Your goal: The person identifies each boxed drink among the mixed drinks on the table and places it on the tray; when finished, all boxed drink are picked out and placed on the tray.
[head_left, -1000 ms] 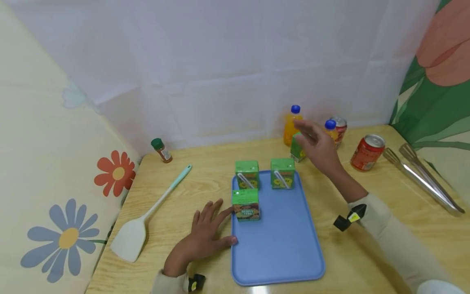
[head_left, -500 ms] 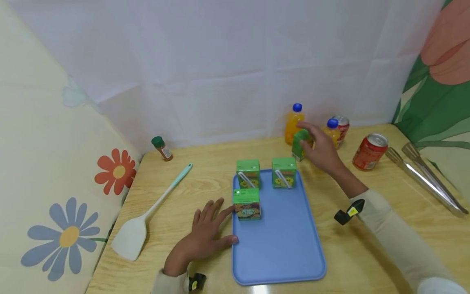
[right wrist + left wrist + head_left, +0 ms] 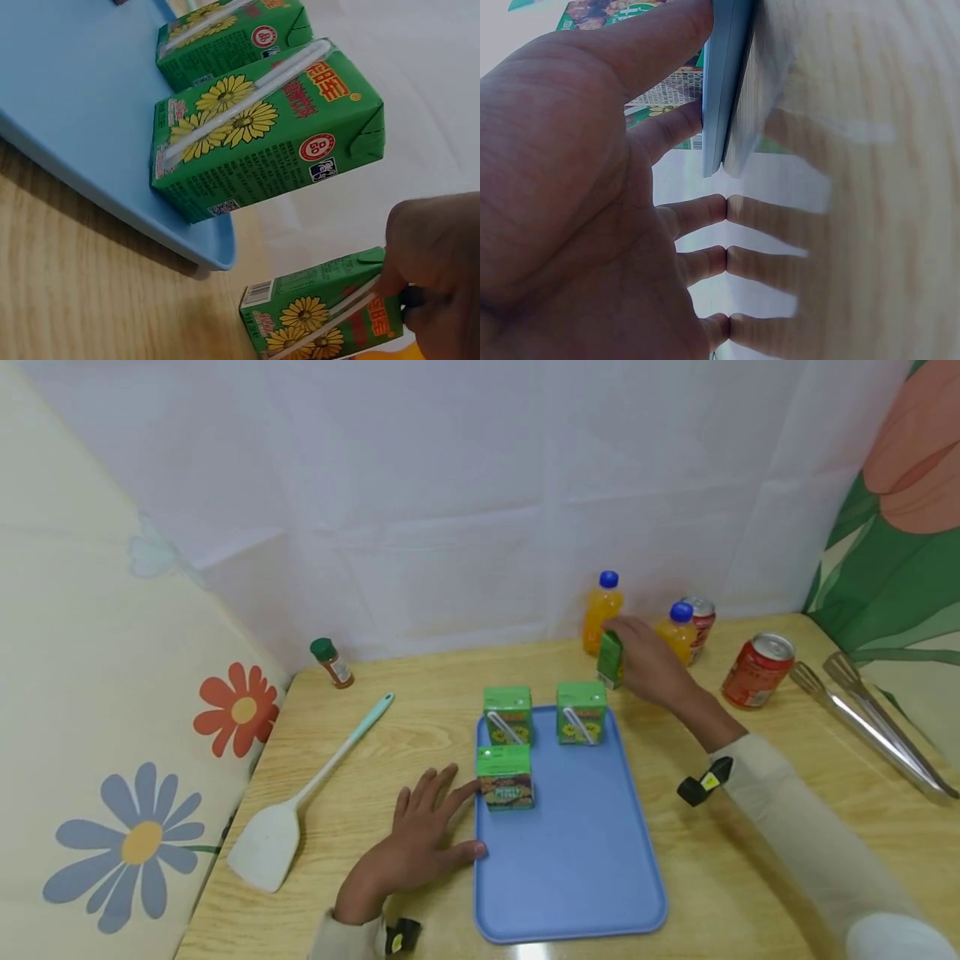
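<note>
My right hand grips the upper part of a green drink carton behind the tray's far right corner. In the right wrist view, thumb and fingers close round the top of this carton, which has yellow flowers and a straw on its side. My left hand rests on the table with fingers spread, thumb and index finger touching the left edge of the blue tray. Three green cartons stand on the tray: one at the far left, one at the far right, and one nearer on the left.
Orange drink bottles, one behind the held carton and one beside my right hand, stand at the back. Red cans and metal tongs are on the right. A white spatula and a green-capped jar lie left.
My right hand has moved slightly down and its fingers have closed on the carton in front of the orange bottle. My left hand has kept its place at the tray edge.
</note>
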A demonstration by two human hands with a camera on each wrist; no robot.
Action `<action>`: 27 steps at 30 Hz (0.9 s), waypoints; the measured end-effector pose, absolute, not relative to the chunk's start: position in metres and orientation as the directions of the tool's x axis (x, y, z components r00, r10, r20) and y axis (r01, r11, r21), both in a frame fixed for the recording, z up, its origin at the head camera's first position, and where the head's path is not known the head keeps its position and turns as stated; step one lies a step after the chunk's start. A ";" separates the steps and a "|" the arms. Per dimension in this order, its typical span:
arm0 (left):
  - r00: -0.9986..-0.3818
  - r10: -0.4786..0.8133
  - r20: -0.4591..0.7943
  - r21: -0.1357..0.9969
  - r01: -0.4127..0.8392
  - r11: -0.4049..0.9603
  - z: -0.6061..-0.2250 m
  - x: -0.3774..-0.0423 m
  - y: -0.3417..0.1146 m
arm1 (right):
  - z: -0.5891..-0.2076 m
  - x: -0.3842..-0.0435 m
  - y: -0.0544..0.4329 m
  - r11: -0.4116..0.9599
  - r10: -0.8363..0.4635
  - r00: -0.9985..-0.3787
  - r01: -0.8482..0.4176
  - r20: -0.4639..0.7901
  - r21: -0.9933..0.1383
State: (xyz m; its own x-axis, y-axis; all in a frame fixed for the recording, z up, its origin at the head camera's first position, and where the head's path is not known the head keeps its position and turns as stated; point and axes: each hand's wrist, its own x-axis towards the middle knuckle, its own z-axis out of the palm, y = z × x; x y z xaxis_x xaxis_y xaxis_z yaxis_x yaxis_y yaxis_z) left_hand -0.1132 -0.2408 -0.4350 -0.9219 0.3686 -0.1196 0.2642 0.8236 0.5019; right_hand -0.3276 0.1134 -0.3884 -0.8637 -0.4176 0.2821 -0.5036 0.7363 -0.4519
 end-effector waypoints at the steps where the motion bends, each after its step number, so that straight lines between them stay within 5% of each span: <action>1: -0.922 0.371 -0.109 0.501 0.272 0.821 -0.435 -0.113 -0.241 | -0.387 -0.328 0.112 0.757 -0.428 -0.863 -0.504 0.268 -0.416; 7: -0.923 0.371 -0.099 0.496 0.277 0.823 -0.435 -0.115 -0.241 | -0.381 -0.328 0.110 0.811 -0.457 -0.859 -0.508 0.230 -0.289; 15: -0.922 0.361 -0.143 0.491 0.250 0.835 -0.435 -0.113 -0.241 | -0.383 -0.328 0.114 0.786 -0.491 -0.832 -0.551 0.257 -0.281; 27: -0.923 0.362 -0.129 0.487 0.259 0.834 -0.437 -0.114 -0.242 | -0.403 -0.331 0.120 0.690 -0.296 -0.934 -0.354 0.200 -0.631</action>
